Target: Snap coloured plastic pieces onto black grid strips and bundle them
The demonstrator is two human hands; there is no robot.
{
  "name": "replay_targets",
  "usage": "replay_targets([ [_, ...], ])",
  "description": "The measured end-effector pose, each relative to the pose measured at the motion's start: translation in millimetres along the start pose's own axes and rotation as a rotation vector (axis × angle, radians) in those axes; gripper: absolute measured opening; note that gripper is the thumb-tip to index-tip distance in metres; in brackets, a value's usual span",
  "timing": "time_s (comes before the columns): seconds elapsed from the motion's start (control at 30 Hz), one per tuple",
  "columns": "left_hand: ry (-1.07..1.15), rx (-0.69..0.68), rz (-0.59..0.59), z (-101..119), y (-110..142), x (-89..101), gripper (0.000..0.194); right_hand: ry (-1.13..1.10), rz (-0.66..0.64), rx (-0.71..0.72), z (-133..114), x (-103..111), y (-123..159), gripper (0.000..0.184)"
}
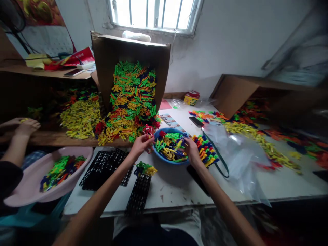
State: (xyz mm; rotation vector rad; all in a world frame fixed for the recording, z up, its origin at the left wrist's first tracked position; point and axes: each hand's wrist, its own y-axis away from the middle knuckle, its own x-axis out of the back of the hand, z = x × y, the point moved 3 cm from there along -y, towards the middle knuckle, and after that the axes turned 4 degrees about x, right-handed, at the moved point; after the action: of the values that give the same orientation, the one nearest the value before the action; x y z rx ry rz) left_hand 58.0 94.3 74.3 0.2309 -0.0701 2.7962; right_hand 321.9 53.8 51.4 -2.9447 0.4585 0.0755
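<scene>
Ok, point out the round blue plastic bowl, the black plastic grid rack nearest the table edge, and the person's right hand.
Round blue plastic bowl [164,130]: head view, on its rim.
Black plastic grid rack [139,195]: head view, on its middle.
Person's right hand [192,151]: head view, on the back of the hand.

The left hand [139,145] holds small plastic pieces [148,130] over a blue bowl [166,129]. The right hand [192,150] touches pieces inside it.

Toy pieces [169,147] in bowl [161,134] on table [169,191]; cardboard box [107,58] behind, slotted trays [102,167] left, plastic bag [235,153] right.
</scene>
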Motion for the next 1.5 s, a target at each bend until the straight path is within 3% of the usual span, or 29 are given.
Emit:
replay_targets([
  [0.07,0.187,0.018,0.062,-3,40,8.6,0.046,-0.187,-0.028,-0.179,-5,-15,17,0.033],
  [0.17,0.204,0.05,0.219,-17,101,16.2,0.044,-0.276,-0.069,-0.354,-7,-35,57,0.032],
  [0.3,0.036,0.025,0.477,-49,168,12.2,0.033,-0.25,-0.237,-0.384,3,-57,123,0.044],
  [0.4,-0.226,-0.01,0.541,-77,191,-0.4,0.025,-0.247,-0.309,-0.418,25,-67,168,0.045],
  [0.5,-0.471,-0.022,0.436,-102,188,-14.7,0.017,-0.208,-0.21,-0.46,57,-66,194,0.043],
  [0.6,-0.63,0.002,0.302,-117,172,-25.7,0.032,-0.033,-0.112,-0.431,81,-60,199,0.046],
  [0.67,-0.709,0.05,0.253,-119,161,-30.7,0.043,0.075,-0.082,-0.375,88,-58,196,0.048],
  [0.77,-0.784,0.128,0.235,-114,151,-34.9,0.042,0.144,-0.077,-0.239,88,-62,187,0.043],
  [0.97,-0.809,0.282,0.202,-109,141,-34.2,0.027,0.223,-0.112,-0.001,90,-78,169,0.032],
  [1.17,-0.694,0.345,0.295,-114,142,-34.7,0.031,0.358,-0.239,0.201,94,-80,161,0.021],
  [1.33,-0.636,0.385,0.33,-112,141,-38.4,0.031,0.444,-0.344,0.25,92,-81,153,0.019],
  [1.5,-0.712,0.458,0.317,-109,136,-40.1,0.031,0.442,-0.405,0.259,86,-85,144,0.019],
])
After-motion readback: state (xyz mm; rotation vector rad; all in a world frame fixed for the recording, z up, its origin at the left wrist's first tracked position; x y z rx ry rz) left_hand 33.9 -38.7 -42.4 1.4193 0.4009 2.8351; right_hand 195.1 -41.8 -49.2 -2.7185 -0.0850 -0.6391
